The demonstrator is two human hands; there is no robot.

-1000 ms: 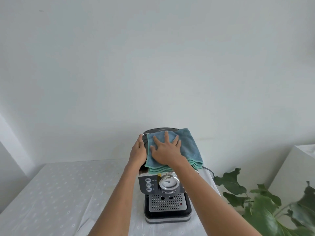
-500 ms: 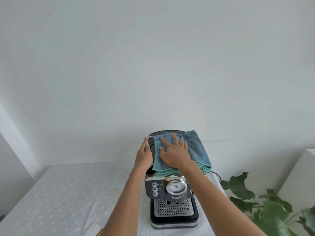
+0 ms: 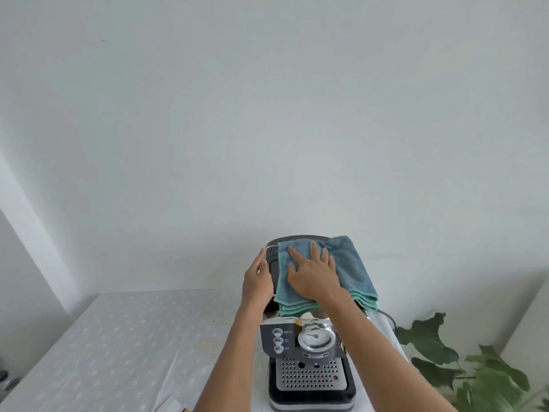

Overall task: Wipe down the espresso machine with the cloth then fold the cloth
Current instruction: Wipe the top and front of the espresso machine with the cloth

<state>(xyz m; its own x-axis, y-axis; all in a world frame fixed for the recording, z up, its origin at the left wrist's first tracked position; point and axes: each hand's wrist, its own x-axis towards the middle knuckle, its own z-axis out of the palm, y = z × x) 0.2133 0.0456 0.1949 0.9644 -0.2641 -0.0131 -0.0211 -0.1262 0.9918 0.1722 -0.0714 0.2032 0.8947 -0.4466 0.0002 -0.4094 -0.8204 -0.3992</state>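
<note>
1. The right hand (image 3: 313,276) lies flat on the cloth (image 3: 350,270), fingers spread and palm pressing down; it pinches nothing, it only bears on the fabric.
2. The left hand (image 3: 258,282) rests against the far left edge of the espresso machine (image 3: 309,373), fingers together and curved along the side, apparently steadying it. It holds no cloth.
3. The cloth, blue-green and layered in several folds, sits on the machine's top, covering most of it and overhanging toward the right. A dark strip of the top shows at the left, between the two hands.
4. The machine stands at the near right part of the table (image 3: 118,337), its gauge, buttons and perforated drip tray facing the camera. A leafy plant (image 3: 475,379) is at the near right, clear of the work.
5. Judged from this, wiping is under way on the top only. The front panel, sides and tray look as yet untouched by the cloth.
6. The final folding is not yet begun; the present layers seem merely a wiping pad.
</note>
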